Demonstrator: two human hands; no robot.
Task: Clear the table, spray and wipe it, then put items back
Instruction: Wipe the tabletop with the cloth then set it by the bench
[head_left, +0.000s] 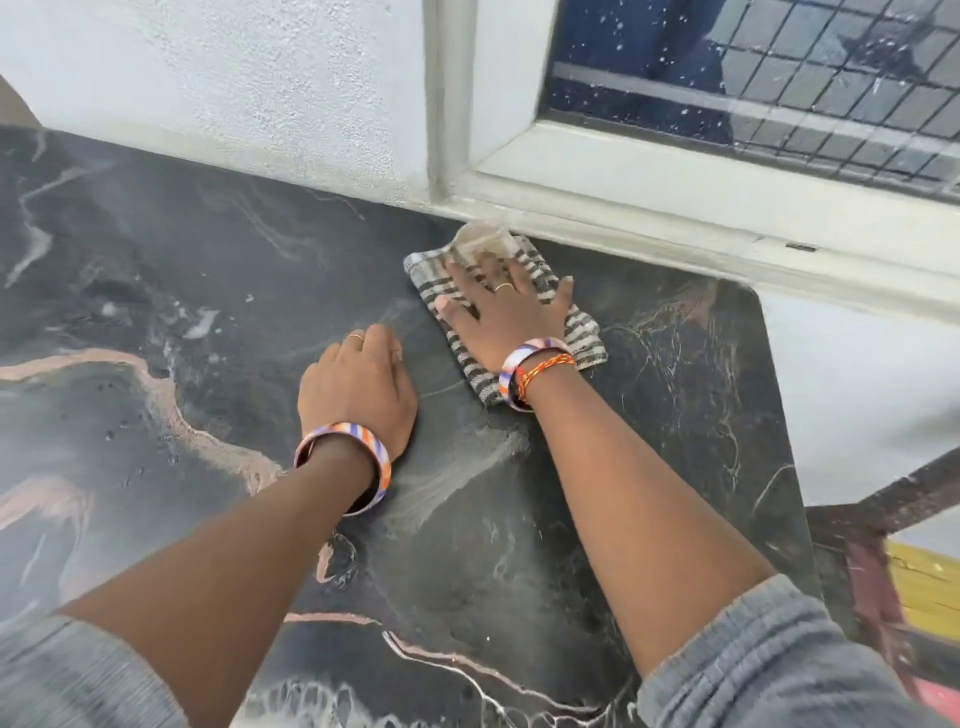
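Note:
A black marble-patterned table top (156, 291) with pink and white veins fills the view. My right hand (506, 306) lies flat, fingers spread, pressing a grey-and-white striped cloth (582, 338) onto the table's far right part, close to the window sill. My left hand (358, 387) rests palm down on the bare table just left of the cloth, its fingers curled and holding nothing. Both wrists wear striped bangles. Pale smears of dust or moisture show on the surface near my forearms.
A white wall (234, 78) borders the table's far side, and a white window frame (649, 208) with mesh sits at the back right. The table's right edge (779, 415) drops off beside a dark red and yellow frame (909, 571).

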